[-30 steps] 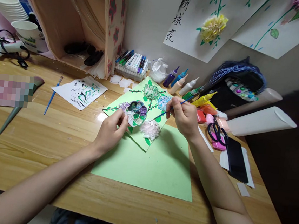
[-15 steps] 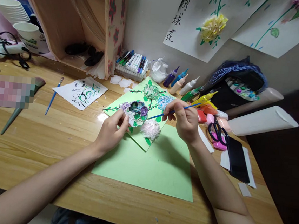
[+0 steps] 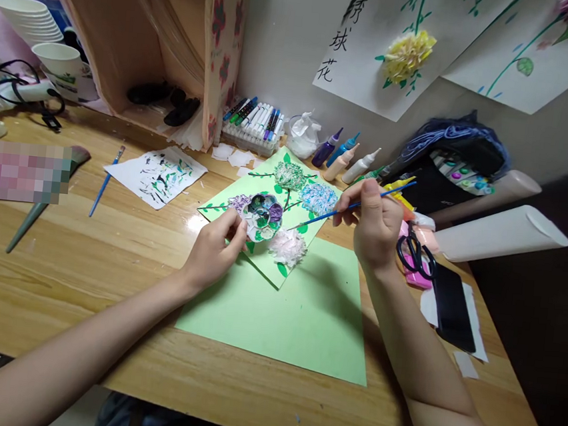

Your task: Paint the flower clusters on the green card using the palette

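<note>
My left hand [image 3: 214, 246] pinches the near edge of a small flower-shaped paint palette [image 3: 262, 216] smeared with green, purple and white, resting on a green card [image 3: 260, 251] with paper hydrangea blooms. My right hand [image 3: 376, 225] is closed on a thin blue paintbrush [image 3: 349, 206]; its tip points left and hovers beside the palette, near the blue bloom [image 3: 318, 198]. A white tissue bloom [image 3: 288, 245] lies just below the brush tip. A larger green sheet [image 3: 299, 315] lies under the card.
Paint bottles [image 3: 342, 157] and a marker box [image 3: 253, 124] line the back wall. Black scissors [image 3: 415, 252], clay pieces and a dark phone [image 3: 453, 309] lie to the right. A paint-daubed paper [image 3: 159, 175], a second brush [image 3: 105, 181] and paper cups [image 3: 58, 57] are to the left.
My right hand has pulled back to the right and risen slightly, drawing the brush tip off the palette. My left hand stays on the palette's edge.
</note>
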The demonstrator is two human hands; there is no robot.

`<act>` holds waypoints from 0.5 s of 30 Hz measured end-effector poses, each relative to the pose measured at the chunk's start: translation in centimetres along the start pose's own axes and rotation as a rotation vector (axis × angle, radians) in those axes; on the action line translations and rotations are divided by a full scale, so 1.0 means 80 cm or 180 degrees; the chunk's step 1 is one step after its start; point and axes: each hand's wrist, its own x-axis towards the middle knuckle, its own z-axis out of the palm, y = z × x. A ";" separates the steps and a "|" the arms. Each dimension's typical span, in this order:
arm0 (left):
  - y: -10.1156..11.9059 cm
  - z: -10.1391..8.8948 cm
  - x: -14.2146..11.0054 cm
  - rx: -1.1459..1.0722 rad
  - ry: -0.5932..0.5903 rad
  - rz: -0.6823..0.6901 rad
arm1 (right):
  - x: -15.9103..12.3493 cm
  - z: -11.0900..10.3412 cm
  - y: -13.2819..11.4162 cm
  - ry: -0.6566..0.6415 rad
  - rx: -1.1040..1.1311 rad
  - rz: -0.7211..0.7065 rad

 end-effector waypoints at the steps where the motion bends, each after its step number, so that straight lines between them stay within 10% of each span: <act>1: 0.000 0.000 0.000 0.0000 -0.0003 0.0001 | 0.000 -0.001 0.002 -0.0003 -0.0082 -0.0002; 15: 0.002 -0.001 -0.001 0.0013 0.0021 0.0023 | -0.009 0.007 0.011 -0.0646 -0.0932 -0.0179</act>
